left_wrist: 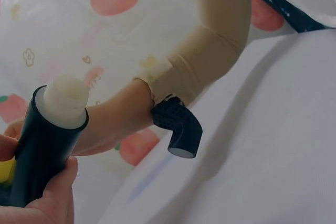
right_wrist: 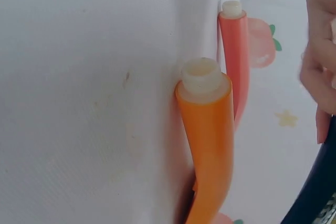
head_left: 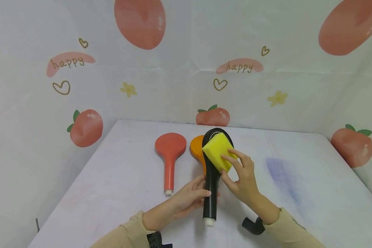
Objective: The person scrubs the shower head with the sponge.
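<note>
My left hand grips the handle of a black shower head, its spray face turned up toward the head camera. The white threaded end of that handle points at the left wrist camera. In my right hand a yellow sponge is pinched between thumb and fingers, lying over the spray face and hiding most of it. Behind the black one, an orange shower head lies on the table, partly covered in the head view. A red shower head lies to its left.
The white table bears a bluish-purple smudge to the right. At its back hangs a white cloth printed with fruit and hearts. A black wrist camera mount sticks out below the right sleeve.
</note>
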Motion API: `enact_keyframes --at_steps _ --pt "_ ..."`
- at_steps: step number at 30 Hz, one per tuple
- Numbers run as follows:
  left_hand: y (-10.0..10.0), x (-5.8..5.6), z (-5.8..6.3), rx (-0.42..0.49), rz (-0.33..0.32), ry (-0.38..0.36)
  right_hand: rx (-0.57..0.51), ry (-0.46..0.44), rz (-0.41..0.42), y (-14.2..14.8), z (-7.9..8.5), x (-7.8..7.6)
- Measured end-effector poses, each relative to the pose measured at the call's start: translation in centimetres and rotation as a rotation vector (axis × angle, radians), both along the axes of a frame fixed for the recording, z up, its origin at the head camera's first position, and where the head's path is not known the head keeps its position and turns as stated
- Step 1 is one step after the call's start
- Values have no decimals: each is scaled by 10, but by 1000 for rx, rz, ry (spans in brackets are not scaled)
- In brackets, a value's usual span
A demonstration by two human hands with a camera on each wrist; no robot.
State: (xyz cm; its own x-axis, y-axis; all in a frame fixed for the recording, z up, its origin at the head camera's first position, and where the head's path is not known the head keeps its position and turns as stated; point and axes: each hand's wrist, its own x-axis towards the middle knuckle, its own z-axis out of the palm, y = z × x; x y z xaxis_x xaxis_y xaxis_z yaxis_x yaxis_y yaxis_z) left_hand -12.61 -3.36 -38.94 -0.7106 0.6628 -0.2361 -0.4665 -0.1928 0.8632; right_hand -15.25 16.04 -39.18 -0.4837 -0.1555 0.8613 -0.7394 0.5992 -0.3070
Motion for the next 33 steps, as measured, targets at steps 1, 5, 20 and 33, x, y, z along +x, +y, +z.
enact_keyframes --at_steps 1,5,20,33 --pt "0 0 1 -9 -4 8 1 -7 7 0 1 0" --pt "-1 0 2 -48 -22 29 11 -26 49 0 2 0" --pt "-1 -2 -9 -127 10 81 153 -64 116 0 0 -3" --pt "-4 -3 -15 -135 -30 96 207 -62 68 -2 2 -6"
